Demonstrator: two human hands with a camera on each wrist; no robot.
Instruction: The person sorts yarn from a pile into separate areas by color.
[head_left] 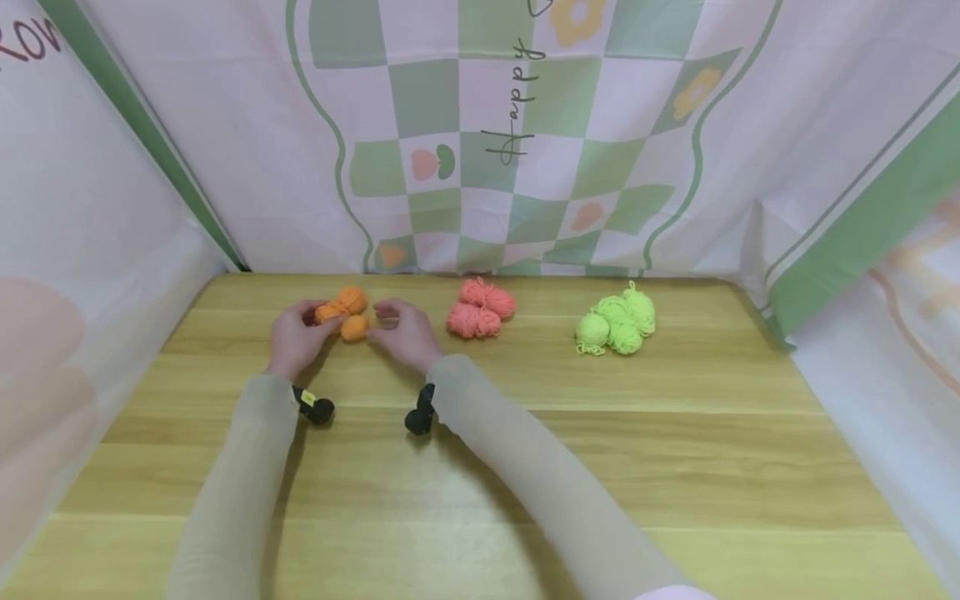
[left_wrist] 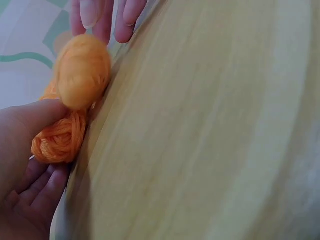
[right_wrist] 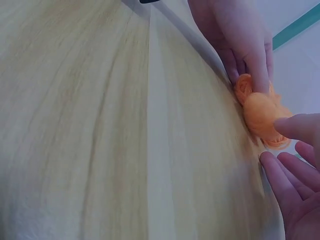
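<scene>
Both hands are on my orange yarn bundle, left hand pinching it, right hand loosely touching; next needs a firmer right grip.

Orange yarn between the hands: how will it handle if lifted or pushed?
The orange yarn is probably soft and light: small fuzzy bundles. It will likely squash under the left hand rather than slip. The rounded bundles may roll a little; loose strands could snag or unwind.

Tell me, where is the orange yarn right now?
In the head view, the orange yarn sits at the table's far left, between the left hand and right hand, left of the pink yarn.
</scene>
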